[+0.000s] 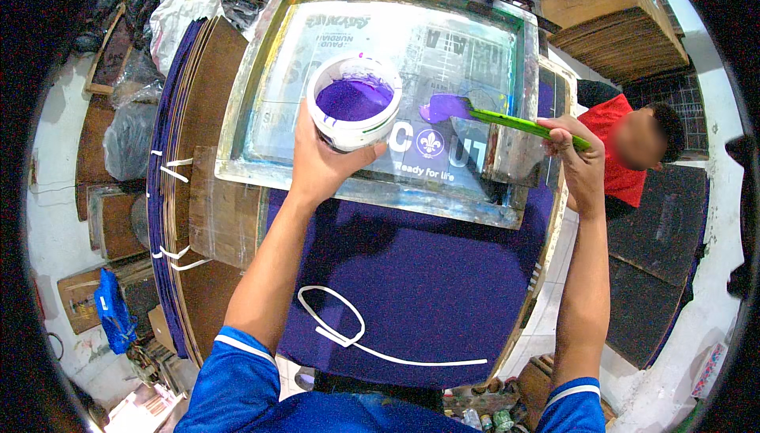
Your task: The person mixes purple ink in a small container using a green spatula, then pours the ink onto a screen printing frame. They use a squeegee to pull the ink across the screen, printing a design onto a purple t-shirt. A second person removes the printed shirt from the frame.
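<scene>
My left hand (323,162) is wrapped round a white tub (362,132), tilted so that the purple ink (348,102) inside shows. My right hand (582,156) grips the handle of a green spatula (518,122). Its flat tip is coated in purple ink and points left, over the mesh of a screen-printing frame (244,128). Whether the tip touches the mesh I cannot tell. Printed lettering and a round emblem (430,143) show in the mesh. Under the frame lies dark purple fabric (396,267) on a board, with a white drawstring (419,360) looped across it.
On the left stands a stack of boards with purple fabric (176,211) and white cords. A person in a red top (621,148) is close by on the right, near a dark panel (653,251). Stacked brown boards (621,45) fill the back right. Small containers (487,417) sit below the table's front.
</scene>
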Available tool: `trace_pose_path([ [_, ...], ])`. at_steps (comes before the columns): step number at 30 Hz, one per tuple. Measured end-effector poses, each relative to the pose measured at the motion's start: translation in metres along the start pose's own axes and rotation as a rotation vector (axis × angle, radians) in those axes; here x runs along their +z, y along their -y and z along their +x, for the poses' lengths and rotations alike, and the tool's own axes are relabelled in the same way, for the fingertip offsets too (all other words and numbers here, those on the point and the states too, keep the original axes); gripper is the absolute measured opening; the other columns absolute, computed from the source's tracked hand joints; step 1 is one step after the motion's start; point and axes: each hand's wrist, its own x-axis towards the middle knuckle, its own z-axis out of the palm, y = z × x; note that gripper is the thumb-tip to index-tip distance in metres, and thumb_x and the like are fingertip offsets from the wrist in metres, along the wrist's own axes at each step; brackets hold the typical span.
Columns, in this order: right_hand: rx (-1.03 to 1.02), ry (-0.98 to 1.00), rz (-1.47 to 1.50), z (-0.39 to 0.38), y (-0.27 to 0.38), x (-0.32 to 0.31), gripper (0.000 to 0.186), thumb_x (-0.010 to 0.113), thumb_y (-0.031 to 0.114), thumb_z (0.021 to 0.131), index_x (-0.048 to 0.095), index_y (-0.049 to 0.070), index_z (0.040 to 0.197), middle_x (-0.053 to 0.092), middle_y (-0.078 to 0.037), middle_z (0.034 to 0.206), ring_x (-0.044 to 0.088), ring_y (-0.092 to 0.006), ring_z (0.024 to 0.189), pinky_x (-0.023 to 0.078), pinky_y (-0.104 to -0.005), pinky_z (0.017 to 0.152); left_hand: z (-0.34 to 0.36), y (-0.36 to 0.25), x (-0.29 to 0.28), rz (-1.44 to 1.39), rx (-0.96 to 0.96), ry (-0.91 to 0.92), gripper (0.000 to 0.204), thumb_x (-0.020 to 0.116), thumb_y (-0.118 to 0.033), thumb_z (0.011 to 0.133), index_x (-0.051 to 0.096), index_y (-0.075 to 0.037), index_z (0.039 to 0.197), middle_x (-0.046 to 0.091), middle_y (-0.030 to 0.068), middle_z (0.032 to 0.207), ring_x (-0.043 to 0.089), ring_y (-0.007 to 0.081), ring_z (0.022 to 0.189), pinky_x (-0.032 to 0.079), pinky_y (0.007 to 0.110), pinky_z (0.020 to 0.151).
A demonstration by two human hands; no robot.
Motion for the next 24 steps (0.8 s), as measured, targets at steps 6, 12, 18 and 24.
trace_pose_path([
  [6, 0.039, 0.025, -0.026, -0.002, 0.006, -0.005, 0.029, 0.073, 0.03, 0.106, 0.082, 0.003, 0.114, 0.068, 0.001, 0.09, 0.058, -0.0079, 0.08, 0.045, -0.0243, 0.07, -0.006, 0.006, -0.001, -0.032, -0.032, 0.01, 0.094, 0.1, -0.013, 0.067, 0.05, 0.001, 0.145, 0.065, 0.0133, 0.136, 0.065, 0.0244, 0.127, 0.052, 0.04, 0.11],
  [12, -0.002, 0.032, -0.061, 0.0, 0.013, -0.002, 0.027, 0.073, 0.029, 0.106, 0.082, 0.004, 0.113, 0.069, 0.001, 0.088, 0.057, -0.0072, 0.076, 0.044, -0.0242, 0.068, 0.003, 0.013, -0.009, 0.129, 0.022, 0.042, 0.102, 0.101, -0.018, 0.063, 0.048, -0.001, 0.15, 0.061, 0.0183, 0.138, 0.061, 0.0327, 0.131, 0.048, 0.044, 0.114],
  [18, -0.037, 0.108, -0.183, 0.006, 0.026, -0.002, 0.034, 0.069, 0.031, 0.108, 0.079, 0.001, 0.118, 0.068, 0.0, 0.092, 0.056, -0.0052, 0.076, 0.046, -0.0214, 0.067, 0.018, 0.013, -0.018, 0.519, 0.301, 0.037, 0.103, 0.099, -0.022, 0.062, 0.049, -0.005, 0.15, 0.06, 0.0202, 0.139, 0.057, 0.0413, 0.131, 0.045, 0.05, 0.114],
  [24, -0.063, 0.014, -0.139, 0.008, 0.049, -0.006, 0.027, 0.071, 0.029, 0.107, 0.082, 0.004, 0.11, 0.069, 0.001, 0.088, 0.057, -0.0066, 0.073, 0.045, -0.0229, 0.064, 0.032, 0.013, -0.015, 0.749, 0.359, 0.089, 0.098, 0.093, -0.022, 0.061, 0.051, -0.013, 0.149, 0.056, 0.0142, 0.143, 0.052, 0.0412, 0.134, 0.047, 0.055, 0.107],
])
